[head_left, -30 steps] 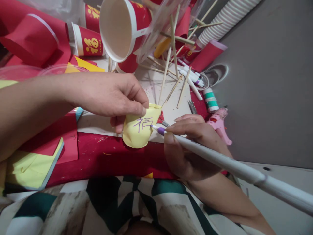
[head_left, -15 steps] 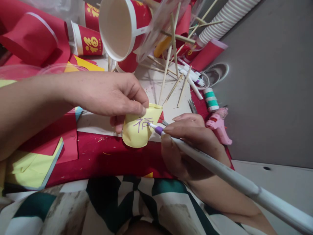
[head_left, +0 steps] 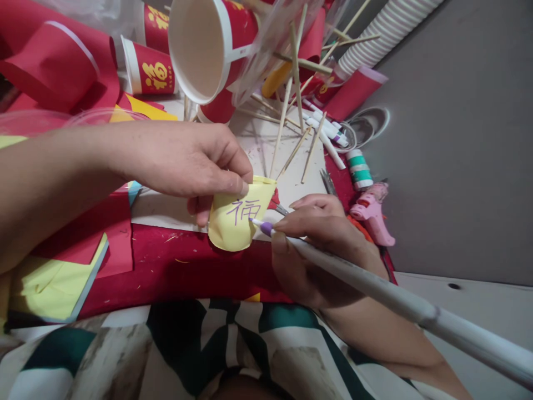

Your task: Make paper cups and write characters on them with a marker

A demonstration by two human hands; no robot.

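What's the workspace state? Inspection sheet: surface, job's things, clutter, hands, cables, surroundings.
Surface: table, white top, red cloth along the near edge.
Job's things: yellow paper bearing a purple character; white marker, tip on the paper.
Clutter: red paper cups, wooden sticks, spare markers, tape roll, pink glue gun, loose paper sheets.
Hands: left hand pinches the yellow paper's top edge; right hand grips the white marker.
Cables: nothing seen.
Surroundings: grey surface, white corrugated hose.

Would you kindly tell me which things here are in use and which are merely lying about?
In use: left hand, pinching the yellow paper; right hand, writing on it with the white marker.
Lying about: red cups, wooden sticks, pink glue gun, tape roll.
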